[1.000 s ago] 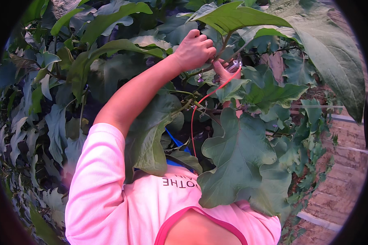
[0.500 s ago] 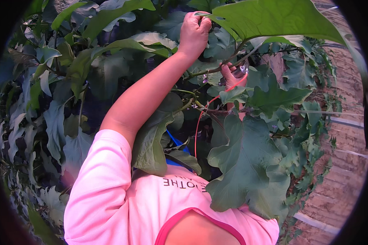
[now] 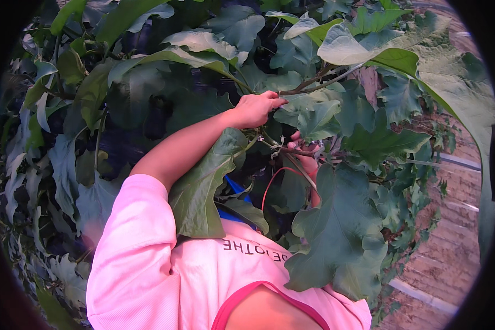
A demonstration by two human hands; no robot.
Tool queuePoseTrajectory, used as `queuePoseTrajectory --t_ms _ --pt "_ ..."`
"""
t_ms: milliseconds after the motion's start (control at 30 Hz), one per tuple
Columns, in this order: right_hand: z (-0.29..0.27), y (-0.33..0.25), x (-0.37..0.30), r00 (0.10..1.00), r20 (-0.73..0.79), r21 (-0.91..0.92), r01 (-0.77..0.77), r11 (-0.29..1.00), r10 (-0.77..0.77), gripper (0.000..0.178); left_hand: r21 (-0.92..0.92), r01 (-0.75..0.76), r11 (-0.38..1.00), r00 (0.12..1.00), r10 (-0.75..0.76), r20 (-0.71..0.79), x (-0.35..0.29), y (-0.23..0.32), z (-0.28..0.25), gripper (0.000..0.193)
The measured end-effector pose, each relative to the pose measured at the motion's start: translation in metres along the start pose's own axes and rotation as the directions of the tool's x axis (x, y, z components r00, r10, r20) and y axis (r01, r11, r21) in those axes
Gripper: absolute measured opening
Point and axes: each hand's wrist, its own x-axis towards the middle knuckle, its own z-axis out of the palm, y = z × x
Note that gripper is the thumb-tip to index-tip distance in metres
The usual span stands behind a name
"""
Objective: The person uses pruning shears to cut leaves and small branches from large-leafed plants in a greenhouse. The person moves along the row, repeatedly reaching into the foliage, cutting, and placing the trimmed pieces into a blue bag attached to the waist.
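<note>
My left hand (image 3: pixel 258 110) reaches in from the left with bent forearm. Its fingers are closed, thumb and forefinger pressed together beside a lobed green leaf (image 3: pixel 316 121) and just under a branching stem (image 3: pixel 313 85). What they pinch is too small to make out. My right hand (image 3: pixel 308 159) is lower and to the right, partly hidden behind leaves and a purplish stem (image 3: pixel 313 151). Its fingers curl; what they hold is covered by foliage. A thin red cord (image 3: pixel 269 184) loops beside it. Small pale purple flowers (image 3: pixel 260 138) sit on stems between my hands.
Dense eggplant-like foliage surrounds both hands. One big leaf (image 3: pixel 335 220) hangs before my right arm, another (image 3: pixel 206 192) below my left forearm. A large leaf (image 3: pixel 456 82) arches at upper right. Something blue (image 3: pixel 239 198) shows near my shirt. Brown ground (image 3: pixel 451 236) lies right.
My left hand has come down from the big upper leaf, which swung right and away. My right hand has moved lower, and the metal tool it held is now out of sight.
</note>
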Motion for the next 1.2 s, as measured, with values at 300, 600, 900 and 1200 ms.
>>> queuePoseTrajectory --t_ms 300,600,900,1200 --pt "0.0 0.007 -0.028 0.996 0.044 0.018 -0.08 0.997 0.079 0.051 -0.645 0.203 0.737 0.976 -0.207 0.071 0.002 -0.007 -0.002 0.051" --pt "-0.008 0.003 -0.043 0.993 0.039 0.055 -0.109 0.992 0.107 0.052 -0.724 0.231 0.65 0.934 -0.356 -0.022 0.005 0.011 -0.007 0.028" --pt "-0.034 -0.012 -0.062 0.992 -0.044 0.128 -0.115 0.985 0.121 0.054 -0.674 0.291 0.678 0.935 -0.35 0.051 0.012 0.011 -0.01 0.029" --pt "-0.08 -0.045 -0.122 0.972 -0.109 0.409 -0.145 0.901 0.207 0.056 -0.779 -0.064 0.624 0.986 -0.081 -0.146 -0.108 0.107 -0.154 0.027"
